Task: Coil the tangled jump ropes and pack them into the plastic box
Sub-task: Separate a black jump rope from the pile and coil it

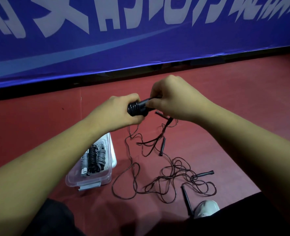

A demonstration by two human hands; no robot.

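Note:
My left hand (117,111) grips a black jump rope coil (136,109), wound tightly around its handles. My right hand (173,97) pinches the rope's end at the coil's right side. Below my hands, tangled dark jump ropes (173,178) sprawl over the red floor with several black handles (203,174) among them. A clear plastic box (89,179) stands on the floor under my left forearm. Inside it lie coiled black and grey ropes (94,159).
A blue banner with white lettering (140,40) runs along the back as a low barrier. My white shoe (207,208) shows at the lower right, next to a black handle (187,200). Dark trousers fill the bottom edge.

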